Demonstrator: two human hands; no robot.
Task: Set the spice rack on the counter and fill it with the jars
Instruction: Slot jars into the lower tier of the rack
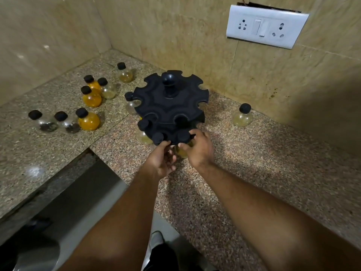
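- Spice rack: black, two tiers on a central post, upright on the granite counter in the wall corner. The upper tier overhangs and partly hides the lower slots.
- Socket plate: white, on the wall at 1 o'clock of the rack, well apart.
- Right hand: at the rack's 6 o'clock edge. Thumb and forefinger close narrowly round the black cap of the near-slot jar in the lower tier.
- Left hand: just beside the right hand, thumb on the lower rim, fingers curled underneath. Cannot tell what they hold.
- Orange jars: three, loose at 9 to 10 o'clock, well apart from the rack.
- Dark-spice jars: two, furthest out at 9 o'clock.
- Pale jars: two, loose at 10 o'clock.
- Lone pale jar: at 3 o'clock, near the wall.
- Seated jars: lower tier, 9 and 7 o'clock slots, bodies partly hidden by the tiers.
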